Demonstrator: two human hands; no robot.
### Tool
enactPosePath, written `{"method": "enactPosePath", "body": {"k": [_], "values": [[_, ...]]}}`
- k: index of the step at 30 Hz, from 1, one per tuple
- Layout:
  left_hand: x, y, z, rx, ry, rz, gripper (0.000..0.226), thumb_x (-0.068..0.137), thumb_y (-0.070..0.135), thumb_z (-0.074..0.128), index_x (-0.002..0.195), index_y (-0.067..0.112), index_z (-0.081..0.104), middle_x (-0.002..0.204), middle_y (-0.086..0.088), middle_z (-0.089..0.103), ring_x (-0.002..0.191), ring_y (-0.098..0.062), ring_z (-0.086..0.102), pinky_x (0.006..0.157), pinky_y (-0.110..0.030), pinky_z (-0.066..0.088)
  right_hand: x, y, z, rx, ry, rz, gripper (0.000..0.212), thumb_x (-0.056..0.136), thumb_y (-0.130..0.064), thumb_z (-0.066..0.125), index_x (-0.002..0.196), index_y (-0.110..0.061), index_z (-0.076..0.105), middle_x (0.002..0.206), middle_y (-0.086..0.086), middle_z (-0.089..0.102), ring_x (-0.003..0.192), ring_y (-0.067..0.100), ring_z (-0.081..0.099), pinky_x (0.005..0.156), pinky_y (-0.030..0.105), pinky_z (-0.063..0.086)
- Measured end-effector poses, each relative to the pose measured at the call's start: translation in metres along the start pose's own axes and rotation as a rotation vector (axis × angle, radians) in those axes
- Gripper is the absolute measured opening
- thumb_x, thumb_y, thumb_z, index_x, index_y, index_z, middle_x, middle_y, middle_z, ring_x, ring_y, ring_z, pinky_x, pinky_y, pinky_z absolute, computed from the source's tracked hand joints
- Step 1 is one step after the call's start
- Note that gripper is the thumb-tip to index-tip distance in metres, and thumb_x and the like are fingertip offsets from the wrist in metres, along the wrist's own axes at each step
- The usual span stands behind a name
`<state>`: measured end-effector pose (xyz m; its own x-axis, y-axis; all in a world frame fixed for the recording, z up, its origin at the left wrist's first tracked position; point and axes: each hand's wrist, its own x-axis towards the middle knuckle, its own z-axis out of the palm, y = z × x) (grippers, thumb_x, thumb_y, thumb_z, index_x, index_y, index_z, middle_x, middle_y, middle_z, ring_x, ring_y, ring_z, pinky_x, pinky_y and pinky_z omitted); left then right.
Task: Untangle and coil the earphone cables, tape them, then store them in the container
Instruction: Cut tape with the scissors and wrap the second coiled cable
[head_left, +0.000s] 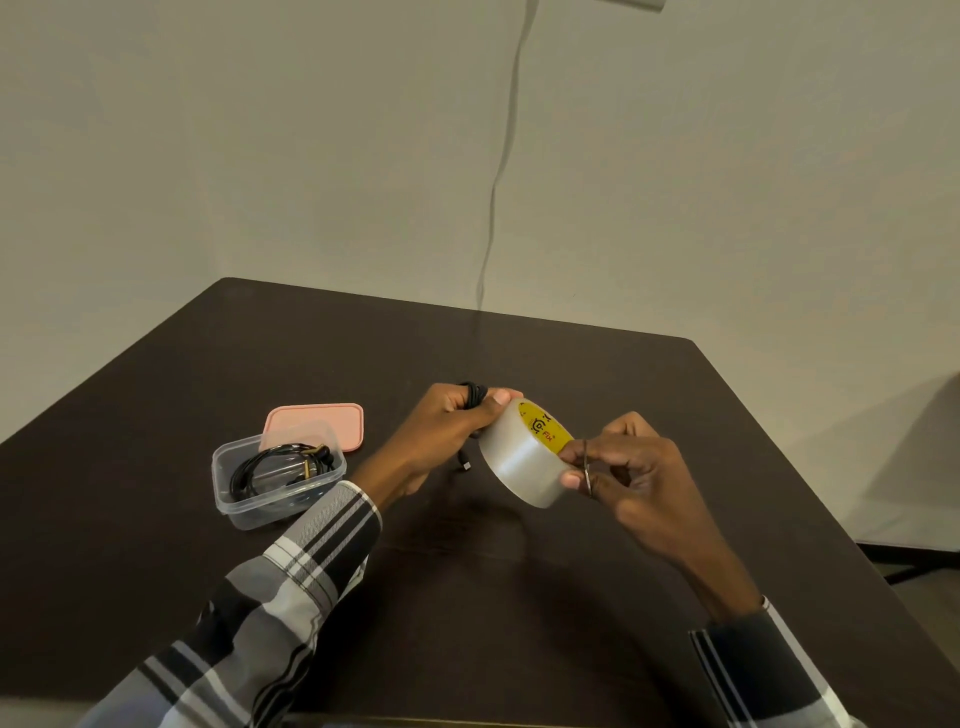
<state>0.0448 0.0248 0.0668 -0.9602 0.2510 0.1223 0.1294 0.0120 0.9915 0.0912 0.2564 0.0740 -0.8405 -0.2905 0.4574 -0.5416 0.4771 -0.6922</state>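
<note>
My left hand is closed around a coiled black earphone cable, whose plug dangles below the fist; its thumb also touches a roll of clear tape with a yellow core. My right hand grips the tape roll's near edge, thumb and fingers pinching at the tape surface. Both hands hover above the dark table. A clear plastic container at the left holds another coiled black earphone. Its pink lid lies flat behind it.
A thin cable hangs down the wall behind the table's far edge. The table's right edge runs diagonally at the right, with floor and a dark furniture base beyond it.
</note>
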Motion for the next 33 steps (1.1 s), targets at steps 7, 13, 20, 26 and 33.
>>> {"method": "enactPosePath", "body": {"k": [7, 13, 20, 26, 33], "values": [[0.002, 0.001, -0.002, -0.053, 0.040, 0.034, 0.025, 0.098, 0.023, 0.057, 0.113, 0.011, 0.072, 0.107, 0.000, 0.075, 0.101, -0.013, 0.070, 0.087, -0.023, 0.054, 0.000, 0.006, 0.000, -0.002, -0.004, 0.006, 0.026, 0.079, -0.010, 0.082, 0.092, -0.033, 0.079, 0.081, -0.004, 0.070, 0.085, 0.014, 0.052, 0.063, 0.037, 0.048], [0.002, 0.003, -0.003, -0.013, 0.038, 0.020, 0.025, 0.099, 0.027, 0.056, 0.111, 0.014, 0.073, 0.106, 0.000, 0.076, 0.102, -0.017, 0.069, 0.092, -0.030, 0.053, 0.000, 0.004, -0.001, -0.027, -0.014, -0.056, 0.028, 0.080, -0.010, 0.081, 0.098, -0.031, 0.078, 0.083, -0.022, 0.068, 0.084, 0.014, 0.050, 0.061, 0.036, 0.046], [-0.002, 0.009, 0.001, -0.017, -0.021, -0.081, 0.031, 0.100, 0.038, 0.051, 0.107, 0.021, 0.076, 0.100, 0.002, 0.076, 0.092, -0.013, 0.066, 0.070, -0.022, 0.053, 0.000, 0.004, -0.003, -0.055, -0.037, -0.127, 0.025, 0.080, -0.021, 0.078, 0.103, -0.031, 0.076, 0.087, -0.023, 0.071, 0.084, 0.010, 0.049, 0.064, 0.030, 0.045], [-0.003, 0.010, -0.003, -0.021, -0.042, -0.171, 0.034, 0.099, 0.045, 0.049, 0.111, 0.026, 0.075, 0.108, 0.004, 0.074, 0.106, -0.015, 0.065, 0.082, -0.026, 0.050, 0.001, 0.004, 0.000, 0.089, -0.033, -0.011, 0.024, 0.080, -0.011, 0.080, 0.092, -0.031, 0.078, 0.089, -0.015, 0.075, 0.083, 0.015, 0.060, 0.070, 0.034, 0.053], [-0.004, 0.010, -0.004, 0.143, -0.017, -0.052, 0.024, 0.097, 0.045, 0.051, 0.105, 0.035, 0.072, 0.087, -0.009, 0.070, 0.084, -0.017, 0.064, 0.071, -0.031, 0.050, 0.011, 0.000, 0.006, 0.183, 0.014, 0.088, 0.021, 0.086, 0.000, 0.074, 0.084, -0.020, 0.076, 0.074, -0.009, 0.069, 0.064, 0.003, 0.053, 0.062, 0.017, 0.045]]}}
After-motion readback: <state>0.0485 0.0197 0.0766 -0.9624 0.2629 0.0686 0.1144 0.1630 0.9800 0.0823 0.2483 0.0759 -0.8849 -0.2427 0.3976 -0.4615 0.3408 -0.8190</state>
